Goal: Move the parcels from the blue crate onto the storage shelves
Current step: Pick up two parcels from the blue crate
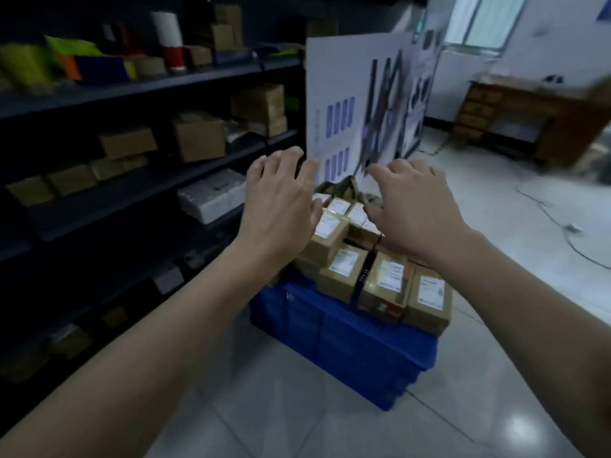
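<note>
Fingers [264, 166] of the left hand [281, 206] and the right hand [416, 209] are spread and slightly bent, gripping nothing, over the far end of the heap; contact cannot be confirmed. Labelled brown parcels [344, 264] are piled above the rim of the blue crate [347, 342], which stands on the tiled floor [264, 408]. The storage shelves [132, 87], left of the crate, carry other boxes [198, 135].

We count hands: 2, left hand [281, 206] and right hand [413, 209] | blue crate [347, 352]: 1 | labelled parcels [344, 272]: at least 8 | desk [529, 104]: 1
</note>
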`<state>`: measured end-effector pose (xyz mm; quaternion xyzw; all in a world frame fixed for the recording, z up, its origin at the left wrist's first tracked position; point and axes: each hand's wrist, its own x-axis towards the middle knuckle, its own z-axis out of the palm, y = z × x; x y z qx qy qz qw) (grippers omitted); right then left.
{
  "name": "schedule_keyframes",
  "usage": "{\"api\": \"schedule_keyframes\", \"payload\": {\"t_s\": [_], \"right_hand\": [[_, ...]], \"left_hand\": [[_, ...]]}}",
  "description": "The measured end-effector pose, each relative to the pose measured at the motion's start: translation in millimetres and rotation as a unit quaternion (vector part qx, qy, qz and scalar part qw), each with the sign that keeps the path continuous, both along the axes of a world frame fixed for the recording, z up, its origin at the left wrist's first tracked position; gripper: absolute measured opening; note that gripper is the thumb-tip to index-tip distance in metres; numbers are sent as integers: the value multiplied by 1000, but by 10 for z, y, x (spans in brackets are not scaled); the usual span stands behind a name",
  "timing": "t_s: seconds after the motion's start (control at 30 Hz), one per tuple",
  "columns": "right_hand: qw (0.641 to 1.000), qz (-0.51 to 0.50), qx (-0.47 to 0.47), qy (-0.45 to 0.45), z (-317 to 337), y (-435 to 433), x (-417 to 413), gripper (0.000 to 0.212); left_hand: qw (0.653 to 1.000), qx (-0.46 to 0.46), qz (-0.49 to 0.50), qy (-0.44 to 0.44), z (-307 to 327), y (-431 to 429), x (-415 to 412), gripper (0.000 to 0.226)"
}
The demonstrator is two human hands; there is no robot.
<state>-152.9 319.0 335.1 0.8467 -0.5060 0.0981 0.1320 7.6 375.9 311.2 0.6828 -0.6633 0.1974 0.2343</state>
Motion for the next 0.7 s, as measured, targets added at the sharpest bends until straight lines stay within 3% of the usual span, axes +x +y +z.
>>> {"api": "schedule_keyframes", "payload": {"t_s": [0.23, 0.47, 0.63, 0.7], "right_hand": [[992, -71, 104, -33, -516, -948, -49, 55], [961, -126, 240, -62, -1185, -2108, 662, 69], [913, -181, 348, -107, -1792, -2862, 1133, 76], [886, -207, 392, -133, -2062, -3082, 1218, 83]], "left_hand": [[991, 94, -32, 87, -669, -1300, 348, 51], [971, 203, -12, 128, -1370, -2517, 1156, 51], [929, 327, 14, 173, -1901, -3271, 1755, 60], [892, 377, 32, 248, -2116, -3516, 1928, 62]]}}
